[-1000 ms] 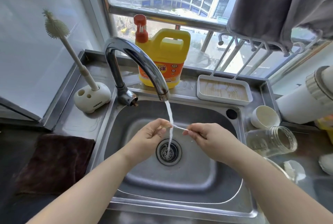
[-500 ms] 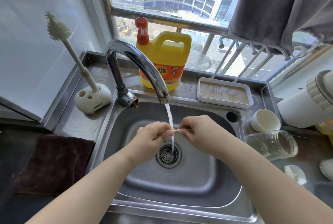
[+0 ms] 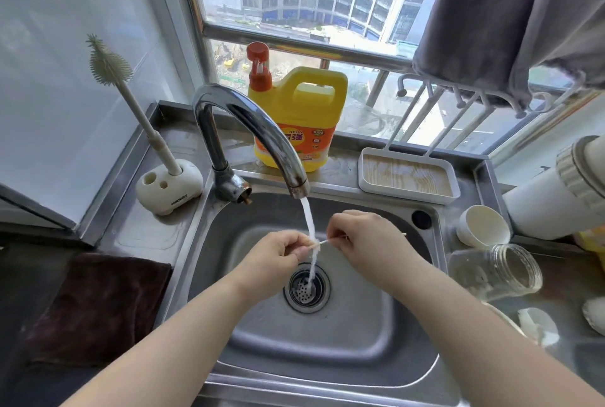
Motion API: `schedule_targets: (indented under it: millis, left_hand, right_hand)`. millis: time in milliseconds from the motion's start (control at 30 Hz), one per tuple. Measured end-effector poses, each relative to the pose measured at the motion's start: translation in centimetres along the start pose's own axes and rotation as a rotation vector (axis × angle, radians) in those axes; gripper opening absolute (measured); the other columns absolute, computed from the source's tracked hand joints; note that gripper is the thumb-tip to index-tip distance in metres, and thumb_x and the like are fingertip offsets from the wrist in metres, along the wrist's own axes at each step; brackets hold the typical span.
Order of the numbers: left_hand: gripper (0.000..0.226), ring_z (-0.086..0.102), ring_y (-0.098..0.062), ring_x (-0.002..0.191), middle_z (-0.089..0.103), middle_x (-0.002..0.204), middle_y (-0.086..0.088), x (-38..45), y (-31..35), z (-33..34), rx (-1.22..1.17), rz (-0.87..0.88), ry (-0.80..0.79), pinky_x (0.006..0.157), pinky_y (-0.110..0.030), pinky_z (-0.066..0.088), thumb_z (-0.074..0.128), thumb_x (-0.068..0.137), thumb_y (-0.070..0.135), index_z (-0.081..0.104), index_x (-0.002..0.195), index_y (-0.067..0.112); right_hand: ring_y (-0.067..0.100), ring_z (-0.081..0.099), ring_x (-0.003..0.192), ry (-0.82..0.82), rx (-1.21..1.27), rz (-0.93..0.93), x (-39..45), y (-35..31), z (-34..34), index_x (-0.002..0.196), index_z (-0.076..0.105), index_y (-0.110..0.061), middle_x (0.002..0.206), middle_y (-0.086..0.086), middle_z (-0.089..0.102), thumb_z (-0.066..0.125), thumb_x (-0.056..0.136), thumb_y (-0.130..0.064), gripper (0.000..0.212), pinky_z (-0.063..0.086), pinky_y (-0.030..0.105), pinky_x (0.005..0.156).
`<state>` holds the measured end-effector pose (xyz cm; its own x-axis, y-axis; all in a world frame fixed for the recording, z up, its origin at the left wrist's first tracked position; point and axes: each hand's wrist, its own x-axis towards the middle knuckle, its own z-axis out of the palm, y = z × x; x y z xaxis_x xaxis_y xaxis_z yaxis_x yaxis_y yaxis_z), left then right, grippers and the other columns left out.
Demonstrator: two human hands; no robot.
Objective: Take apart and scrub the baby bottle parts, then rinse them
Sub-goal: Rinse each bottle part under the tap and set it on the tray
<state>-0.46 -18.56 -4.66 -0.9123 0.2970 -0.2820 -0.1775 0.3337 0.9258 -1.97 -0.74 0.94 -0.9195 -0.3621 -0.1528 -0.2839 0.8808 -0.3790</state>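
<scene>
Fingers [image 3: 302, 248] of both hands pinch a thin straw [image 3: 322, 243] by its 2 ends under the stream [image 3: 309, 223]; it looks light, bendy, slippery.

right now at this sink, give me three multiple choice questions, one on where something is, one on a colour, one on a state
1. Where does the bottle brush stand?
A. in the white holder left of the tap
B. in the sink basin
C. on the wooden tray

2. What colour is the detergent jug's body?
A. blue
B. yellow
C. green

3. What is the state of the tap?
A. off
B. running, with both hands holding a thin straw-like part in the stream
C. running onto the glass bottle

Answers: 1 A, the brush handle sits in the holder. 2 B, yellow with a red cap. 3 B, the water falls past the pinched part into the drain.
</scene>
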Motion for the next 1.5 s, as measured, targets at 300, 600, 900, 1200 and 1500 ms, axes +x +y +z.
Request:
schedule_targets:
  millis: [300, 600, 900, 1200, 1500]
  left_hand:
    - [0.024, 0.058, -0.003, 0.077, 0.065, 0.084, 0.009, 0.2, -0.5, 0.3, 0.099, -0.035, -0.025, 0.076, -0.023, 0.044, 0.043, 0.100, 0.024, 0.065, 0.093, 0.014]
    - [0.013, 0.049, -0.006, 0.062, 0.056, 0.067, 0.010, 0.3, -0.7, 0.4, -0.051, -0.006, -0.021, 0.067, -0.026, 0.045, 0.052, 0.095, 0.012, 0.059, 0.086, 0.017]
    - [0.025, 0.047, 0.005, 0.052, 0.048, 0.060, 0.015, 0.0, -0.6, 0.8, -0.006, -0.043, -0.001, 0.055, -0.012, 0.035, 0.038, 0.101, 0.028, 0.060, 0.092, 0.023]
    - [0.021, 0.050, 0.005, 0.066, 0.058, 0.076, 0.014, -0.2, -0.3, 0.8, 0.026, 0.020, -0.028, 0.066, -0.012, 0.040, 0.045, 0.099, 0.019, 0.062, 0.088, 0.022]
    - [0.026, 0.047, 0.002, 0.062, 0.052, 0.072, 0.009, -1.2, -0.7, 0.5, -0.047, -0.105, -0.014, 0.065, -0.017, 0.039, 0.036, 0.102, 0.020, 0.060, 0.099, 0.012]
  right_hand:
    - [0.016, 0.058, 0.092, -0.078, 0.024, 0.028, -0.1, 0.8, -0.8, 0.100, 0.069, -0.018, 0.097, -0.002, 0.066, 0.052, 0.094, -0.026, 0.019, 0.044, 0.027, 0.081]
    - [0.017, 0.052, 0.093, -0.004, 0.047, 0.071, 0.0, 1.1, -0.6, 0.094, 0.066, -0.015, 0.089, -0.003, 0.061, 0.050, 0.094, -0.027, 0.020, 0.036, 0.027, 0.075]
    - [0.015, 0.056, 0.091, 0.051, -0.105, 0.079, -0.3, 1.2, -1.4, 0.091, 0.064, -0.027, 0.094, -0.012, 0.059, 0.051, 0.092, -0.028, 0.014, 0.033, 0.026, 0.065]
    - [0.020, 0.058, 0.093, -0.034, -0.111, -0.071, -0.3, 0.7, -0.5, 0.092, 0.067, -0.018, 0.094, -0.004, 0.063, 0.049, 0.091, -0.019, 0.018, 0.046, 0.032, 0.071]
    - [0.018, 0.058, 0.088, 0.053, -0.107, 0.039, -0.5, 1.5, -0.5, 0.090, 0.067, -0.023, 0.093, -0.007, 0.063, 0.053, 0.090, -0.023, 0.014, 0.044, 0.028, 0.066]
